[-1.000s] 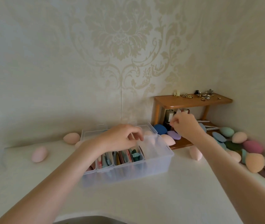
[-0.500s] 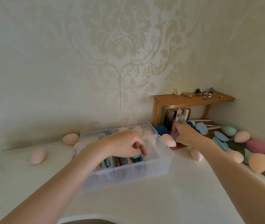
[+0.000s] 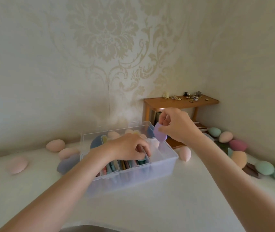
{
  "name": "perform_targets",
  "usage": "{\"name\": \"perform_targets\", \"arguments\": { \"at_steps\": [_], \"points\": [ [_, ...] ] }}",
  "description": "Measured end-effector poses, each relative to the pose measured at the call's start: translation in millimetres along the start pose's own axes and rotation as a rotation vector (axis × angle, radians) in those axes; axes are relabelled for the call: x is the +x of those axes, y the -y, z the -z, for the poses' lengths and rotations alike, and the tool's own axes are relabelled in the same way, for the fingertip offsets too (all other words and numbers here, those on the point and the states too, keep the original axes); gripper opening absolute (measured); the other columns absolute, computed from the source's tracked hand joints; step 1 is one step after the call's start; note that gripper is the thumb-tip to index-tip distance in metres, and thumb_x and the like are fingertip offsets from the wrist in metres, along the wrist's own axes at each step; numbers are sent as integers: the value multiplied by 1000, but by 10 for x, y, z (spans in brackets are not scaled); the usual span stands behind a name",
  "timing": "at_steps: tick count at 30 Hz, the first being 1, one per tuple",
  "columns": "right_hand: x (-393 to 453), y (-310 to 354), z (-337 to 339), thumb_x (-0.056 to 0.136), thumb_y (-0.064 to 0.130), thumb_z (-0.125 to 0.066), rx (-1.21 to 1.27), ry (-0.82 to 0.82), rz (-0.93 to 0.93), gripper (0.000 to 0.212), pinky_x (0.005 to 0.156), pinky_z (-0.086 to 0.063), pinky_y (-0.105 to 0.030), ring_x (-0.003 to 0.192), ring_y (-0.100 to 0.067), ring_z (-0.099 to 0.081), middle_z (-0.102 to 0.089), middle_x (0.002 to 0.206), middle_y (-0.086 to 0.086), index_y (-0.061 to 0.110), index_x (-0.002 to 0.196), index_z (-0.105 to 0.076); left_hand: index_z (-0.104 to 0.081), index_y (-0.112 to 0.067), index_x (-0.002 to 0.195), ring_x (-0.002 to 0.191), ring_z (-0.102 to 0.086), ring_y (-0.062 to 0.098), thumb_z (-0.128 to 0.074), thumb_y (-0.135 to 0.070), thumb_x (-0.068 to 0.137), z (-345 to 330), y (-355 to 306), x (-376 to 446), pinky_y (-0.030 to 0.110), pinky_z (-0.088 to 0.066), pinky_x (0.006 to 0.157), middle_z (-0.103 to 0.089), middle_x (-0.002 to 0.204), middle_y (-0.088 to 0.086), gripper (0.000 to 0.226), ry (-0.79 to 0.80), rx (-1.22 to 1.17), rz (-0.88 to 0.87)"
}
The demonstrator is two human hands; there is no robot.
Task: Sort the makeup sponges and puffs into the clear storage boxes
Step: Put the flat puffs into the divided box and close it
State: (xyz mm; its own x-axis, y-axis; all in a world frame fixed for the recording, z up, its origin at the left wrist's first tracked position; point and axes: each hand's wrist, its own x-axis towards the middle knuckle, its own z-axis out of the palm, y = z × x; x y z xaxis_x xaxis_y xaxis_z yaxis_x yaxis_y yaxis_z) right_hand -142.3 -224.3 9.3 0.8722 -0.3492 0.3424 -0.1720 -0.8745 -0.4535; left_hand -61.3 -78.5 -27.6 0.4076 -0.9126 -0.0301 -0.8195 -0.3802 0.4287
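1. Front box: clear, on the white counter near its middle. Its left part holds narrow tray compartments packed with flat puffs standing on edge, mixed colours. Its right part looks bare, seen through the wall.
2. Back box: clear, directly behind the front box, touching or nearly so; cannot tell which. Pale pink sponges and a blue puff show inside.
3. Left hand: over the front box, fingers curled down into the rightmost tray compartment among the puffs. Grip looks clenched; whether it grasps a puff cannot be told, fingertips hidden.
4. Right hand: raised above the right rear corner of the front box. Grip is pinched on a lilac puff, which hangs below thumb and fingers, clear of the box rim.
5. Loose pink sponges: three on the counter left of the boxes, toward the back wall.
6. Peach sponge: on the counter just right of the front box, apart from it.
7. Right counter edge along the wall: row of sponges, green, peach, magenta, orange, more green nearer the camera.
8. Wooden shelf: back right corner, small trinkets on top.
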Motion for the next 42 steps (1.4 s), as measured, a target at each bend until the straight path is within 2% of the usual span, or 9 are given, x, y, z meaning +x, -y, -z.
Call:
{"name": "perform_targets", "arguments": {
  "at_steps": [6,11,16,20,24,28,31,38,42],
  "points": [
    [-255,132,-344,85,11,-60,-263,206,13,12,72,-45,-25,81,-16,-54,-62,99,-4,13,97,-57,-58,-29,98,90,-52,13,-52,-18,86,-71,-25,11,27,-46,82,-57,99,-2,17,-78,65,56],
    [-276,114,-473,93,13,-51,-405,317,86,22,88,-54,-31,97,-24,-66,-67,110,-9,12,113,-60,-56,-19,97,85,-52,3,-56,-13,86,-34,-38,-22,6,-40,67,-54,93,-16,13,-150,-25,2],
    [-223,72,-197,96,18,-43,-262,269,74,25,85,-51,-26,98,-19,-64,-68,108,-6,11,108,-64,-60,-19,106,97,-55,10,-52,-12,88,-7,-40,35,15,-41,73,-60,107,-5,21,-206,-35,-1],
    [-30,-296,16,97,18,-44,-253,77,-155,25,78,-46,-25,97,-21,-63,-66,108,-9,9,111,-62,-61,-16,107,100,-53,9,-50,-9,90,13,-218,177,14,-43,80,-57,111,-4,22,-214,-58,-55],
    [67,-939,-13,93,14,-43,-546,196,-443,29,91,-46,-34,113,-31,-54,-59,119,-13,7,118,-57,-60,-18,112,100,-52,8,-50,-14,92,-58,-437,365,22,-44,87,-57,116,-2,23,-120,-19,-91],
    [-64,-1301,-121,98,22,-31,-582,381,-559,40,114,-22,-47,137,-35,-28,-37,146,-10,31,136,-43,-59,-17,115,100,-53,7,-49,-13,93,-143,-520,486,19,-44,85,-58,121,0,25,-66,8,-104],
    [-82,-1334,-141,100,27,-30,-640,409,-520,39,113,-20,-48,138,-35,-28,-37,146,-14,30,137,-40,-58,-16,116,97,-51,5,-49,-13,93,-180,-520,503,15,-41,79,-57,123,0,25,-42,6,-92],
    [-102,-1310,-84,97,13,-38,-608,233,-468,31,92,-45,-31,116,-27,-55,-55,127,-11,9,124,-52,-58,-16,115,94,-49,4,-47,-14,94,-194,-513,486,5,-35,66,-56,119,0,24,-68,11,-97],
    [-80,-1334,-207,93,16,-47,-567,194,-497,32,92,-50,-36,113,-29,-53,-49,126,-11,9,125,-52,-60,-16,112,96,-53,9,-48,-13,93,-176,-503,435,11,-40,73,-55,115,1,23,-99,15,-93]
  ]
}}
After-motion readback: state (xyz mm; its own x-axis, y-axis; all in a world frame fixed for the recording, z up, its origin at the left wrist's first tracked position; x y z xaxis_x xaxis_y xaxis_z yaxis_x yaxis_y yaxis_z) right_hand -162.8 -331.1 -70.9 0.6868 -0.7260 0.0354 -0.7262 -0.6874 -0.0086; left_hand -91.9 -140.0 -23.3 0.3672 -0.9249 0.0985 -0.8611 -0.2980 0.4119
